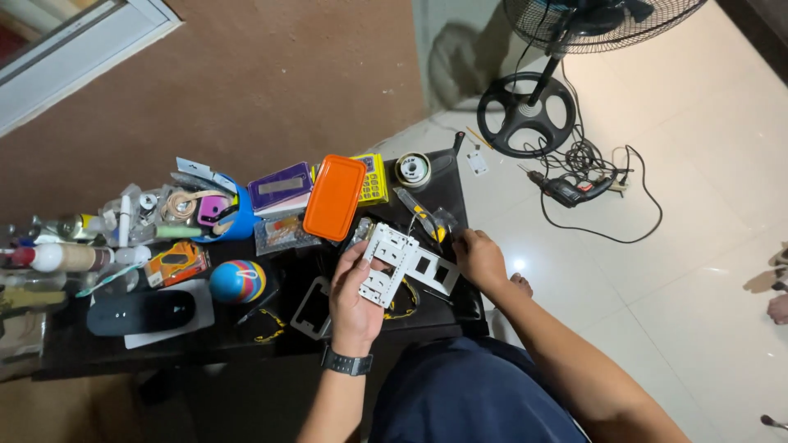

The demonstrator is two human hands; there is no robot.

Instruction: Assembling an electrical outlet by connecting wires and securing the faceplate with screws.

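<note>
My left hand (353,299) holds a white plastic switch frame (386,262) upright over the black table (427,316). A second white faceplate with rectangular openings (433,271) lies just to its right, partly under the frame. Beside that plate my right hand (478,258) rests with its fingers curled on the table near a yellow-handled tool (428,220); whether it grips anything is hidden. A dark watch (346,362) sits on my left wrist.
An orange lid (334,197), a tape roll (413,170), a blue cup of tools (222,215), a coloured ball (238,280) and a black mouse (141,312) crowd the table. A standing fan base (525,113) and a drill (566,190) with cables lie on the tiled floor.
</note>
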